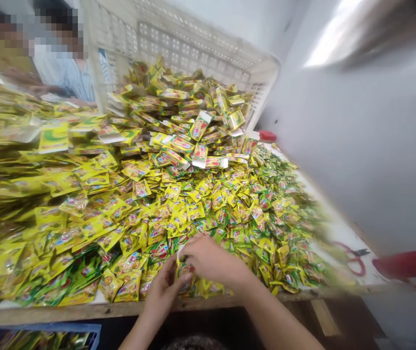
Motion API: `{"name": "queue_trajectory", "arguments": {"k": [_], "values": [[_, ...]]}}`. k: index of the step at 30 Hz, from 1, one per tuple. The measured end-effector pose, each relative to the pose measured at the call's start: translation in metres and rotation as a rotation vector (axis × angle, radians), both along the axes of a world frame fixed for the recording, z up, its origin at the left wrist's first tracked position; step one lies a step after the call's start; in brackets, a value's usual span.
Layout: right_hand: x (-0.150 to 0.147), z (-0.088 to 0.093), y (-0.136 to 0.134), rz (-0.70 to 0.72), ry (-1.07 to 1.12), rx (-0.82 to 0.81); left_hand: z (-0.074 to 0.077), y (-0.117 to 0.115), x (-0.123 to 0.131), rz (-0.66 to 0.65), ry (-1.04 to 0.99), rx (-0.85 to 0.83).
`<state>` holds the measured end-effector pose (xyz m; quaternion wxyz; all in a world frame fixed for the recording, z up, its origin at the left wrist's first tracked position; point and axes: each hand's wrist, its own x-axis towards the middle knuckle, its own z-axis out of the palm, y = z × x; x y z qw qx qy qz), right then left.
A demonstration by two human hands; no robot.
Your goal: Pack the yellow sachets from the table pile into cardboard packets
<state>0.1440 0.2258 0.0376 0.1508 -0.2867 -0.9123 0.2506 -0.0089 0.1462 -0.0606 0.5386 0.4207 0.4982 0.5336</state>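
Observation:
Near the table's front edge, my left hand [163, 286] grips a small printed carton [183, 270], its thumb and fingers on the sides. A white flap shows at the carton's top. My right hand [210, 257] reaches over that top end with bent fingers; its fingertips are partly hidden, so whatever they pinch I cannot make out. Around both hands lies a thick spread of small yellow and green sachets [193, 211]. Behind them is a heap of yellow cartons [189, 129], several with open white flaps.
A white plastic basket [208, 36] lies tipped behind the cartons. Red-handled scissors [355, 262] and a red object [408, 265] are at the right. A blue-rimmed container [98, 333] stands below the table edge [62, 311]. Two people sit at the far left.

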Motion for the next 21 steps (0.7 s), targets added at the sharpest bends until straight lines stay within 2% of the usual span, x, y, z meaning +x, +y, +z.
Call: {"name": "queue_trajectory", "arguments": {"k": [3,5,7,10,12,14,16,17,19,21], "values": [[0.000,-0.005,0.002,-0.110,0.150,-0.094,0.003,0.000,-0.002,-0.011,-0.041,-0.034],[0.000,-0.012,0.002,-0.183,0.195,-0.096,0.004,-0.001,-0.003,-0.020,-0.064,-0.052],[-0.001,-0.020,0.000,-0.162,0.174,-0.056,0.004,-0.002,-0.004,-0.002,-0.033,-0.042],[0.000,-0.027,-0.009,-0.037,0.135,-0.066,0.000,-0.004,-0.007,0.023,0.052,-0.014],[0.003,-0.030,-0.015,-0.079,0.223,-0.145,-0.002,-0.006,-0.008,0.014,0.074,-0.026],[0.007,-0.036,-0.021,-0.288,0.414,-0.285,-0.003,-0.010,-0.010,0.028,0.053,-0.086],[0.009,-0.046,-0.028,-0.515,0.602,-0.532,-0.001,-0.013,-0.012,0.070,0.006,-0.172],[0.009,-0.052,-0.032,-0.575,0.661,-0.676,0.001,-0.014,-0.013,0.076,-0.023,-0.209],[0.006,-0.062,-0.039,-0.582,0.716,-0.892,0.008,-0.013,-0.017,0.042,-0.060,-0.243],[0.001,-0.067,-0.044,-0.519,0.740,-0.955,0.019,-0.010,-0.022,-0.018,-0.054,-0.242]]}}
